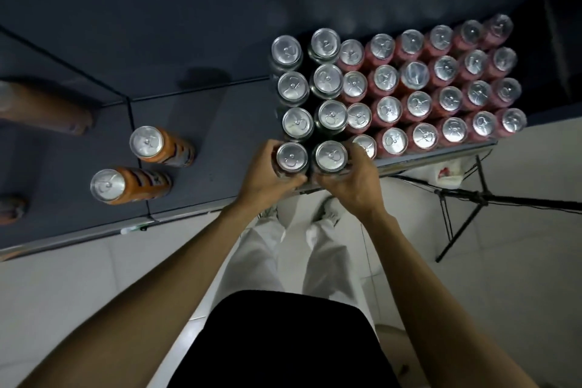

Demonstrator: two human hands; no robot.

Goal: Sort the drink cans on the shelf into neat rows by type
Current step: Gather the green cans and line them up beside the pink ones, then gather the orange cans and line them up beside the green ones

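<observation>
Gripping two dark cans at the near edge of the dark shelf (220, 123), one per hand: left hand (267, 178) curled round the left front dark can (292, 157), right hand (348, 181) curled round the right front dark can (331, 156). Both cans upright, touching or nearly touching each other, thumbs meeting below between them. These two close off a pair of dark-can columns, four deep; the far end of the left one is the back dark can (286, 49). Immediately right of them, a block of red cans (447, 98), seven across and four deep, packed tight and reaching the shelf's right end. One can in that block shows a paler, plainer top (415, 75) than its neighbours; type cannot be told. Well apart to the left, two orange cans stand alone: the farther orange can (157, 146) and the nearer orange can (126, 187), near each other but not touching. Blurred orange shapes at the far left edge (44, 107), unclear. Below the shelf: pale tiled floor (94, 287), a black stand (463, 198) on the right.
</observation>
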